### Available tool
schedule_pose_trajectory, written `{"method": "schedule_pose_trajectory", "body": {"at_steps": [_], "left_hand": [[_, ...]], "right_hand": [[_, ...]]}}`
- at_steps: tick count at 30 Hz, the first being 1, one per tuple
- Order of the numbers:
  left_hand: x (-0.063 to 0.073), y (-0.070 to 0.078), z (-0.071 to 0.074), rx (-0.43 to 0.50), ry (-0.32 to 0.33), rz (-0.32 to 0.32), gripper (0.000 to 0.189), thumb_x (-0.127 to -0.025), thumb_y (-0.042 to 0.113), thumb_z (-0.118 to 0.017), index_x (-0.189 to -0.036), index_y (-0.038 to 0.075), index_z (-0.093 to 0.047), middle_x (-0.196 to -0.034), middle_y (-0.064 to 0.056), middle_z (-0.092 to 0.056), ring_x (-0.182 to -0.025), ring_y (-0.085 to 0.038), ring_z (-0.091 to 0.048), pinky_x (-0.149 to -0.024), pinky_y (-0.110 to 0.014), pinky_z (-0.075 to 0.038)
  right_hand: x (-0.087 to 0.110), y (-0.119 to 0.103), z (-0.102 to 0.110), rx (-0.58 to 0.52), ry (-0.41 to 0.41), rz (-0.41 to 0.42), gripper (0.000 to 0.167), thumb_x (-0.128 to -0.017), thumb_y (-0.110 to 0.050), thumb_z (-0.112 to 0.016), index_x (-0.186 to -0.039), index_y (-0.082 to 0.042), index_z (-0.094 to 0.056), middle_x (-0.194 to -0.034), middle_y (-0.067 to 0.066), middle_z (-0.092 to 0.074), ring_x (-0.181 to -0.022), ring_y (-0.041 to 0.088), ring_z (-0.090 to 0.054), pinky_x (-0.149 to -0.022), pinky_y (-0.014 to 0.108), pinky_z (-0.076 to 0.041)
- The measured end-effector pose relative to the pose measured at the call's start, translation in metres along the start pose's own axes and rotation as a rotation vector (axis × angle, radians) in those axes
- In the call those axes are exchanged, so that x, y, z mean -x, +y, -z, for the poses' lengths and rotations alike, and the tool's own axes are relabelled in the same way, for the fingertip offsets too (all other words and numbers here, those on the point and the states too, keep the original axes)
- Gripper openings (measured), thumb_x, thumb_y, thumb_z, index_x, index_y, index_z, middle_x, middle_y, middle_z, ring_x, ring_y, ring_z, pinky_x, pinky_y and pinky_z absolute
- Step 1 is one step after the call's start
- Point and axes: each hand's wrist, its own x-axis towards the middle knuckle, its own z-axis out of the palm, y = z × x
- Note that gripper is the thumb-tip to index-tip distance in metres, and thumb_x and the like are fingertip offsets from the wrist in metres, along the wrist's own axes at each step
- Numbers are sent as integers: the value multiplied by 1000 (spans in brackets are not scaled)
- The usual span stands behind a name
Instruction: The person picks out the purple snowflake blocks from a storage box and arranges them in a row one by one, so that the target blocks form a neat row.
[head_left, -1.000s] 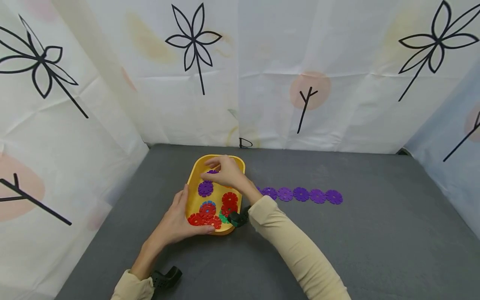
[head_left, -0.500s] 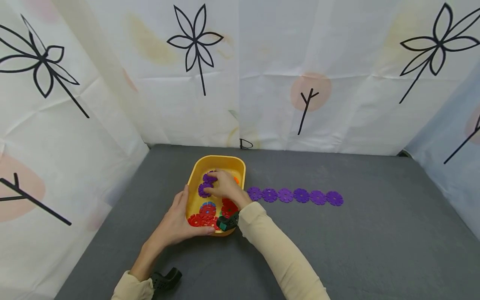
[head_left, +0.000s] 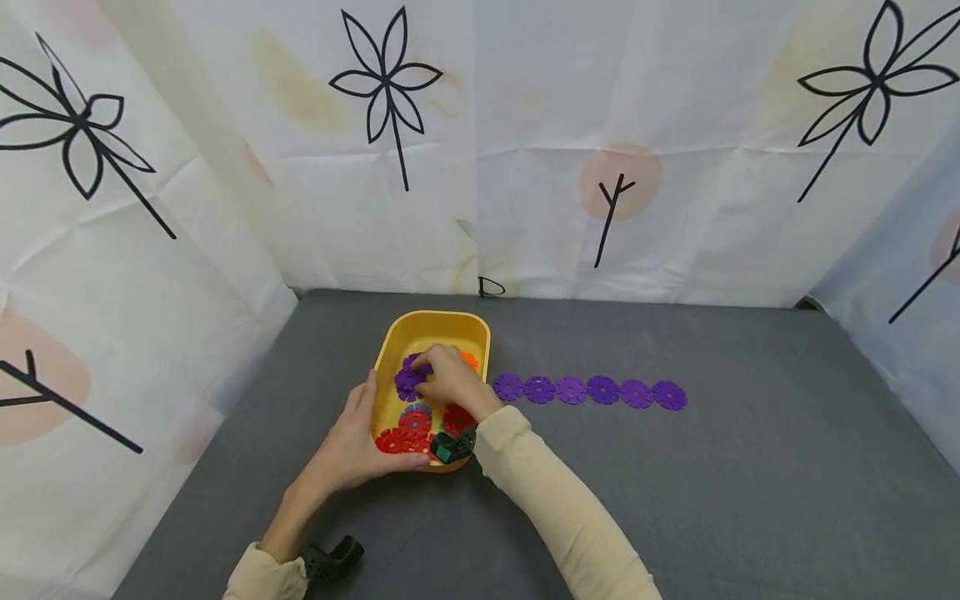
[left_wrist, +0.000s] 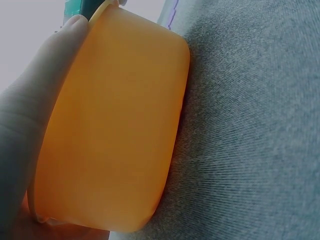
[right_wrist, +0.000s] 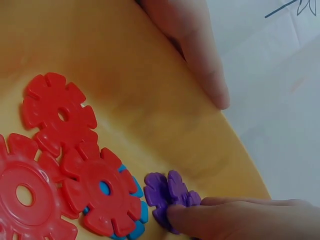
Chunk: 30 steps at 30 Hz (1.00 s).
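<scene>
A yellow plastic tray [head_left: 442, 327] stands on the grey table. My left hand [head_left: 347, 442] grips its near left corner, thumb along the near wall and fingers along the left side. The left wrist view has the thumb [left_wrist: 37, 95] against the tray's outer wall [left_wrist: 115, 120]. My right hand [head_left: 456, 382] reaches into the tray and pinches a purple flower-shaped disc [right_wrist: 160, 197] beside another purple one; its fingertips partly cover them. Red flower discs [head_left: 414, 427] lie at the near end, with blue beneath. An orange disc [head_left: 470, 360] is partly hidden behind the right hand.
A row of several purple flower discs [head_left: 571, 390] runs rightward from the tray on the grey tabletop [head_left: 720, 483]. White patterned cloth [head_left: 540, 100] hangs at the back and sides. Each wrist wears a black strap [head_left: 332, 557].
My right hand has come lower into the tray and closed its fingers on a purple disc. The purple discs have shifted closer together. My left hand keeps its hold on the tray.
</scene>
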Motion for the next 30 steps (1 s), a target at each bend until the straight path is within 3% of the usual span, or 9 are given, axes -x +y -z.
{"method": "schedule_pose_trajectory", "body": {"at_steps": [1,4,9,13,21,24,30], "left_hand": [[0,0,0,1,0,-1,142,-70,64,-86,-164,6,3,-163,-22,-22,-137,-41,-46,-111,-62,-45],[0,0,0,1,2,1,142,-70,64,-86,-165,6,3,-163,-22,-23,-135,-40,-47,-110,-60,-47],[0,1,0,-1,1,6,141,-70,64,-85,-165,7,2,-162,-21,-24,-132,-38,-49,-108,-58,-50],[0,1,0,-2,-2,12,141,-69,64,-85,-165,6,1,-162,-21,-24,-133,-38,-48,-108,-58,-50],[0,3,1,-4,0,2,142,-69,63,-86,-164,4,2,-162,-23,-23,-136,-42,-47,-110,-61,-47],[0,3,1,-4,3,-3,142,-70,62,-86,-164,4,2,-162,-23,-24,-136,-42,-47,-110,-61,-47],[1,2,0,-2,-1,3,140,-70,62,-86,-164,5,1,-162,-23,-24,-133,-40,-49,-109,-59,-49]], "right_hand": [[0,0,0,-11,14,-3,31,-90,-9,-77,-121,-6,-75,-125,9,-74,-108,22,-63,-97,31,-54],[-1,1,0,-36,36,-25,35,-87,-8,-80,-122,-7,-75,-125,12,-71,-117,28,-61,-103,36,-53],[1,1,0,-29,49,-80,48,-82,-16,-86,-126,-4,-72,-121,16,-64,-110,27,-53,-100,39,-50],[2,1,1,-29,54,-117,42,-81,-19,-88,-116,-1,-75,-111,16,-71,-103,26,-55,-95,37,-49],[4,0,0,-85,54,-158,51,-81,-21,-88,-125,-1,-72,-126,15,-70,-121,30,-56,-109,43,-47],[3,-1,0,-87,73,-141,48,-81,-23,-87,-121,-1,-73,-122,14,-70,-115,27,-59,-104,39,-52],[3,-6,5,-168,130,-84,40,-83,-20,-83,-117,-1,-74,-110,14,-73,-94,21,-63,-79,25,-57]]}}
